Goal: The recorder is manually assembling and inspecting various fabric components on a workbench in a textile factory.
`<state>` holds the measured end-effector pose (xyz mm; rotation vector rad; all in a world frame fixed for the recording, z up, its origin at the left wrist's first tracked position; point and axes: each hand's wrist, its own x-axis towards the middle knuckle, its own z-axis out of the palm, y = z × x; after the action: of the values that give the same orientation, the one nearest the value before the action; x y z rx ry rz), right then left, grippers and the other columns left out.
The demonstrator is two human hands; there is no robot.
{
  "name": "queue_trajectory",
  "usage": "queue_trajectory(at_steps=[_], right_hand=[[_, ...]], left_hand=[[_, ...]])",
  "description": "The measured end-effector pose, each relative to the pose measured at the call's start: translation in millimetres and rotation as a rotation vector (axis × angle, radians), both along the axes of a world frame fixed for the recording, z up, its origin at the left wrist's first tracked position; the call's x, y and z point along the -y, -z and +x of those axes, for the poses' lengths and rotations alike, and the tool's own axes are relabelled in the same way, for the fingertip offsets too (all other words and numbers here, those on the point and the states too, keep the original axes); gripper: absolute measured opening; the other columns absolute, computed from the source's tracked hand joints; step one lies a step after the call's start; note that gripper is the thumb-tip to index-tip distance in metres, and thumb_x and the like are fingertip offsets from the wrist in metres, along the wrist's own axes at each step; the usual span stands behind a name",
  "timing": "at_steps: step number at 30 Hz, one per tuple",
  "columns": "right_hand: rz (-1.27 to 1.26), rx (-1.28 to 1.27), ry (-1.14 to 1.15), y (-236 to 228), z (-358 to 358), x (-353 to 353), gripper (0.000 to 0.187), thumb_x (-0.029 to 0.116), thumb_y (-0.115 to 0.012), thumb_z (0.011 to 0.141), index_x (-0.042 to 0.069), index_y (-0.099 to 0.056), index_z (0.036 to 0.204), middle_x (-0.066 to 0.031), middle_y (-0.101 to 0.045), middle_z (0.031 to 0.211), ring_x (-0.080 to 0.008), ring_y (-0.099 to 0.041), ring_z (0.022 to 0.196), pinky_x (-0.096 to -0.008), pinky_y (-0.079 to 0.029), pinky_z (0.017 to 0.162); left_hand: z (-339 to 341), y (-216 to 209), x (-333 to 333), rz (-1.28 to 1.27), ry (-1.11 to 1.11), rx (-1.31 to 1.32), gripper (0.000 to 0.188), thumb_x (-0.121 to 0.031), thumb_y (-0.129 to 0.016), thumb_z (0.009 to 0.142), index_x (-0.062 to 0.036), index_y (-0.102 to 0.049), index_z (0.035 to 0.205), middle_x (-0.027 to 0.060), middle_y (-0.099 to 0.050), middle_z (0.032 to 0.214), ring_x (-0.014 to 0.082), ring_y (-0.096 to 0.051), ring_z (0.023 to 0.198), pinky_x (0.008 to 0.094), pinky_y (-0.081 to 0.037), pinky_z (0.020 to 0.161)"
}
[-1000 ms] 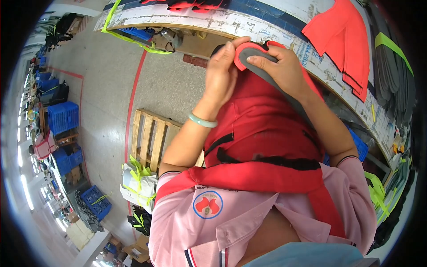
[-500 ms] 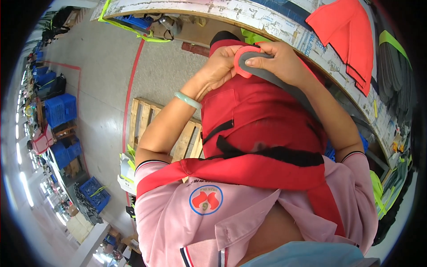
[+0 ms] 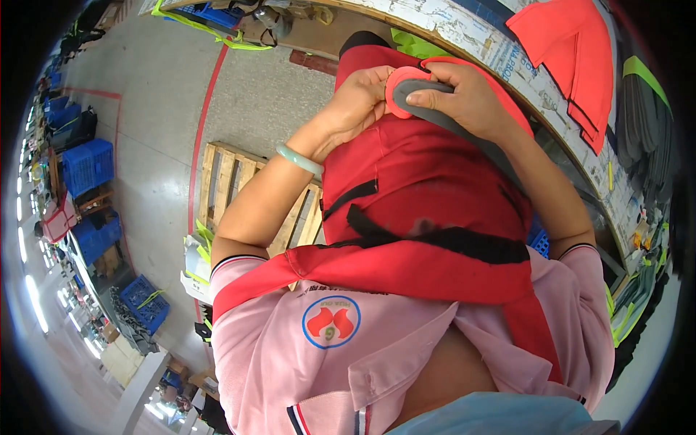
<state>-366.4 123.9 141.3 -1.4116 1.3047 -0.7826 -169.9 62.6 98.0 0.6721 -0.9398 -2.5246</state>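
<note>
My left hand (image 3: 359, 101), with a pale green bangle on its wrist, is closed at the edge of a coral-red fabric piece (image 3: 397, 75), fingers pinching it. My right hand (image 3: 471, 101) grips a long grey strip (image 3: 428, 98) with a rounded end, its thumb pressed flat on top. The coral fabric curves round that rounded end, and more of it shows beyond my right hand. Toward my right forearm the grey strip runs down over the red apron (image 3: 435, 174), its far end hidden. Both hands are close together above my lap.
A worn workbench (image 3: 464, 54) curves along the far and right side. On it lie coral-red fabric pieces (image 3: 569, 58) and a stack of grey strips (image 3: 641, 109). A wooden pallet (image 3: 228, 181) is on the floor at left, with blue crates (image 3: 88, 170) farther off.
The view has shifted slightly. My hands keep their holds, while more of the coral fabric shows beyond my right hand and the grey strip's end is turned a little.
</note>
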Motion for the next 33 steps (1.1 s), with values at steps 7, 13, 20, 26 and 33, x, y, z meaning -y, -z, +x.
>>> queue_trajectory(at_steps=[7,13,20,26,33], right_hand=[[0.016,0.087,-0.021,-2,3,-4,0.028,0.027,-0.07,0.082,0.001,-0.058,0.081,0.0015,-0.045,0.069,-0.0066,-0.043,0.065,-0.0229,-0.037,0.059],[-0.07,-0.11,0.135,36,11,-3,0.021,0.02,-0.06,0.078,0.0,-0.062,0.084,-0.0113,-0.061,0.07,-0.0166,-0.057,0.064,-0.0301,-0.045,0.06],[-0.001,-0.127,0.107,44,6,-9,0.021,0.021,-0.06,0.081,0.002,-0.066,0.087,-0.0057,-0.062,0.071,-0.011,-0.056,0.067,-0.0284,-0.045,0.062],[0.057,-0.101,0.054,45,6,-12,0.019,0.017,-0.062,0.08,0.002,-0.063,0.09,-0.0046,-0.059,0.074,-0.0108,-0.054,0.069,-0.0285,-0.043,0.061],[-0.043,-0.245,0.305,114,-9,14,0.03,0.013,-0.063,0.076,-0.001,-0.056,0.101,-0.0116,-0.065,0.09,-0.0135,-0.062,0.083,-0.0285,-0.049,0.073]], left_hand=[[-3,-9,-13,0.237,-0.059,-0.052,0.022,0.002,-0.046,0.094,0.0066,-0.055,0.114,0.0129,-0.062,0.109,0.021,-0.064,0.097,0.033,-0.053,0.089],[15,-5,-15,-0.486,-0.136,0.14,0.024,-0.004,-0.053,0.093,0.007,-0.054,0.114,0.0108,-0.063,0.099,0.0146,-0.061,0.085,0.0246,-0.05,0.077],[6,-4,0,-0.656,-0.279,0.269,0.015,-0.008,-0.066,0.087,0.0021,-0.066,0.098,0.0028,-0.065,0.085,0.0092,-0.059,0.075,0.0231,-0.05,0.069],[-4,25,0,-0.54,-0.104,0.318,0.011,-0.002,-0.066,0.086,0.0017,-0.065,0.096,0.0032,-0.066,0.085,0.0091,-0.061,0.072,0.0221,-0.051,0.068],[-44,34,-50,-0.765,0.333,0.21,0.012,-0.005,-0.062,0.088,0.0012,-0.064,0.098,0.0047,-0.066,0.088,0.0119,-0.063,0.079,0.0268,-0.053,0.072]])
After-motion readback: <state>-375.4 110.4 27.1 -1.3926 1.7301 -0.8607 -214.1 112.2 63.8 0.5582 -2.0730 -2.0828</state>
